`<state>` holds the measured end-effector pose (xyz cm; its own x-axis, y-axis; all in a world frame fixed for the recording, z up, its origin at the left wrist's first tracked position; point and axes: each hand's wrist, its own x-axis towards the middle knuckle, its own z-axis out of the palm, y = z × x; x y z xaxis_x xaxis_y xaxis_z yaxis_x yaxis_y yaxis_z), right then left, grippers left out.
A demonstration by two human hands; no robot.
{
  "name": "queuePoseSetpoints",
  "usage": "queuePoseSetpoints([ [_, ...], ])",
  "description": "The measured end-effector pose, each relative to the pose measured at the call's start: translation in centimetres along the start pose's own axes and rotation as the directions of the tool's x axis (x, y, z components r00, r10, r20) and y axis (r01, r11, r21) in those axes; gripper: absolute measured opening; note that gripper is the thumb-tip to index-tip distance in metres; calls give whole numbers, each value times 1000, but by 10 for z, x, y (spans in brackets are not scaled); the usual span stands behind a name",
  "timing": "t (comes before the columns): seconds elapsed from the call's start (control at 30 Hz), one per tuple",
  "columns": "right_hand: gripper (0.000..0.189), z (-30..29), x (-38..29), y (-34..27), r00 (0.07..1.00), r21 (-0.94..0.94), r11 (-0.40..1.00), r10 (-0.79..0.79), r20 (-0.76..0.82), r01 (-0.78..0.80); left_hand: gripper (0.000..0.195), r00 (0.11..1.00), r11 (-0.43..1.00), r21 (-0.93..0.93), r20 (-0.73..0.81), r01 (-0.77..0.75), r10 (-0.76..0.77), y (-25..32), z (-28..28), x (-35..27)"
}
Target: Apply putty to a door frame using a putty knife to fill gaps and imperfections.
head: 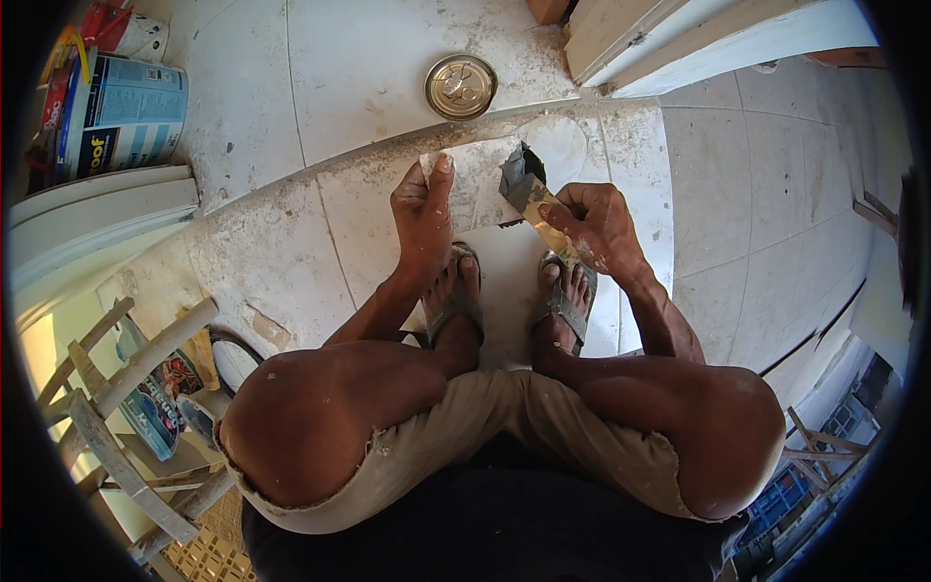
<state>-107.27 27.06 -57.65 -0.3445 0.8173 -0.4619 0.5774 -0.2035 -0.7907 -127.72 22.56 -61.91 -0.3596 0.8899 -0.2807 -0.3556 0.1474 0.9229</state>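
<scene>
My left hand [425, 218] grips the left end of a thin, flat, pale sheet [480, 182], thumb on top. The sheet is stained and blends with the tiles below it; its material is unclear. My right hand [600, 222] pinches a narrow, yellowish flat strip [542, 211], like a makeshift scraper. Dark grey paste [520, 171] clings to the strip's far end, at the sheet's right edge. Beyond both hands a round metal can [462, 87] with a pull tab sits on the tiled floor. A pale round shape [564, 145] lies beyond the strip, either a disc or a mark.
A low tiled step [385, 164] crosses in front of me. Door-frame timber stands at left [109, 211] and upper right [640, 44]. A paint bucket [138, 109] holding items is at upper left. A wooden ladder-like frame [138, 364] leans at lower left. My sandalled feet [454, 298] are below the hands.
</scene>
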Motion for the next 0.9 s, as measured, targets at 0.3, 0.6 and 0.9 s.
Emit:
queuePoseSetpoints([
  [0.3,11,-53,15,22,914,-492,858,-308,-263,148,22,972,991,-132,-229,24,-54,14,-43,25],
  [0.6,14,-94,72,41,643,-871,489,-683,-347,49,25,961,952,-296,-232,78,-151,4,-48,24],
  [0.9,18,-94,90,38,604,-932,361,-751,-266,39,22,945,954,-280,-267,109,-187,6,-49,17],
])
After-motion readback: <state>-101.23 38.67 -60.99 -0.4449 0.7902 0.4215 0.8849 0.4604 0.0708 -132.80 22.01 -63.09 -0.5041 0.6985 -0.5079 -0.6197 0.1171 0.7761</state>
